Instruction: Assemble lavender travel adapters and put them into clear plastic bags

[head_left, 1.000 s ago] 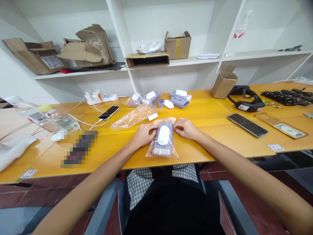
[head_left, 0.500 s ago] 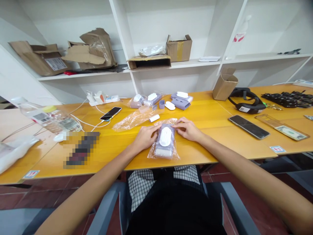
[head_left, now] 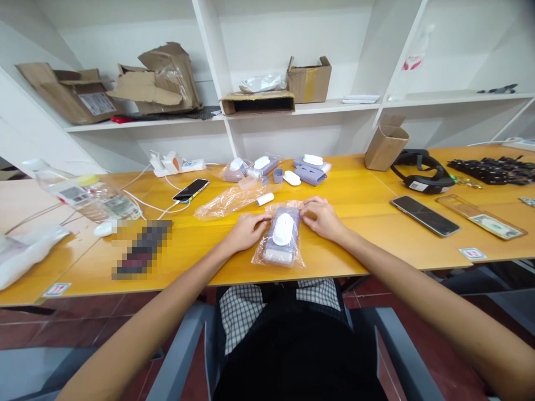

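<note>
A clear plastic bag (head_left: pixel 279 253) lies on the yellow table (head_left: pixel 359 245) in front of me. Inside it sit a lilac case and a white oval piece. My left hand (head_left: pixel 244 231) pinches the bag's left edge near the top, fingers curled. My right hand (head_left: pixel 320 217) pinches the top right edge in the same way. Both hands rest on the tabletop either side of the bag.
Behind the bag lie an empty clear bag (head_left: pixel 225 201), a small white cylinder (head_left: pixel 265 199) and more bagged lilac cases (head_left: pixel 311 169). A phone on a cable (head_left: pixel 191 190) is at left, another phone (head_left: pixel 424 215), a headset (head_left: pixel 420 170) and a cardboard box (head_left: pixel 385 146) at right.
Both hands stay on the bag's upper edges; their fingers have shifted slightly along the top of the bag. The bag has hardly moved.
</note>
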Demonstrator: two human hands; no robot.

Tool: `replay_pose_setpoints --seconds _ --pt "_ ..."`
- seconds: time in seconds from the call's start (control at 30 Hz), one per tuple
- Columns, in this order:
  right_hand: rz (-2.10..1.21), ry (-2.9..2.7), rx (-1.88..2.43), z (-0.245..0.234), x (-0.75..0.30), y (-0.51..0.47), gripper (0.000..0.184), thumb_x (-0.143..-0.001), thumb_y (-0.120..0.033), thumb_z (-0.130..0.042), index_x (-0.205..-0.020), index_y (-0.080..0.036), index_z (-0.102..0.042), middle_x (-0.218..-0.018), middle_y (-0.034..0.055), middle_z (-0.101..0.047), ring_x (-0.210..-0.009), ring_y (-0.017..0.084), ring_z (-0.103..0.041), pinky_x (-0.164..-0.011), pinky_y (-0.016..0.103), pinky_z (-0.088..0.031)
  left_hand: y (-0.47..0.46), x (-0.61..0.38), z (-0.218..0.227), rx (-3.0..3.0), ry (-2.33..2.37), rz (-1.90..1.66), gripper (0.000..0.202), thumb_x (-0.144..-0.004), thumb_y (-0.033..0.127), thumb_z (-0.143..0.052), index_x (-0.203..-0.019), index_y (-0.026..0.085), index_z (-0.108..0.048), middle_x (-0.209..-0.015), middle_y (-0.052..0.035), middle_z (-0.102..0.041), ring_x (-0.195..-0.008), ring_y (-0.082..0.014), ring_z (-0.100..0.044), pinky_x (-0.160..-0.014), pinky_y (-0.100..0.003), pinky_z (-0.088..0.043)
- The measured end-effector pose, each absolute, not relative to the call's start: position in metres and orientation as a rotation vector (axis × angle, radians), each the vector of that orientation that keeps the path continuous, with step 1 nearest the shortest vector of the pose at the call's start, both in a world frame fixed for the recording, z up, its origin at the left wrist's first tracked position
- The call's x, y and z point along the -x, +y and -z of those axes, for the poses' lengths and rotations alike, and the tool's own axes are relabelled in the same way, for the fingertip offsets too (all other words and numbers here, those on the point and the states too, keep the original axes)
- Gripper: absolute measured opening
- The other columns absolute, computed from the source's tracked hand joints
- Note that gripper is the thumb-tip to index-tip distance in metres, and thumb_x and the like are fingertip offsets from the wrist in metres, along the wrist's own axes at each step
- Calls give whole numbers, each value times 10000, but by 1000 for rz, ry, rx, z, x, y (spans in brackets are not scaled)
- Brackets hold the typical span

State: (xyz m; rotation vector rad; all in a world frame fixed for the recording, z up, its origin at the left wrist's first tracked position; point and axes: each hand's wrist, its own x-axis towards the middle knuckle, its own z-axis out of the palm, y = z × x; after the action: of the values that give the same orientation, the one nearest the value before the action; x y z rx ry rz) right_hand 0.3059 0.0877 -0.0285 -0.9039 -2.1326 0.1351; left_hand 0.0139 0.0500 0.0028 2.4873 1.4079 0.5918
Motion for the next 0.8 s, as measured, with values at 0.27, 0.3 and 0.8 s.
replay_pose_setpoints --seconds 0.27,0.3,0.8 --pt "126 -2232 862 23 -305 79 181 -1012 -226 -616 -937 -254 -779 -1087 70 -812 -1107 311 -601 -947 517 -382 52 -14 6 -2532 1329 -628 395 -1014 254 -537 -1372 243 -706 -1361 -80 -746 -1199 -269 -725 -1108 -491 -515" --pt "151 -2266 867 21 -305 78 196 -1020 -217 -595 -945 -253 -771 -1073 72 -808 -1107 310 -593 -947 515 -376 53 -14 6 -2510 1334 -681 369 -1004 245 -538 -1315 236 -736 -1323 -76 -765 -1178 -265 -734 -1095 -480 -527" --pt "255 -2370 979 14 -314 49 431 -954 -237 -616 -1385 -247 -644 -1579 106 -565 -1477 410 -399 -1114 596 -350 -54 -38 -26 -2489 1324 -639 748 -845 605 -793 -1499 337 -547 -1651 -131 -448 -1461 -406 -506 -1167 -610 -473"
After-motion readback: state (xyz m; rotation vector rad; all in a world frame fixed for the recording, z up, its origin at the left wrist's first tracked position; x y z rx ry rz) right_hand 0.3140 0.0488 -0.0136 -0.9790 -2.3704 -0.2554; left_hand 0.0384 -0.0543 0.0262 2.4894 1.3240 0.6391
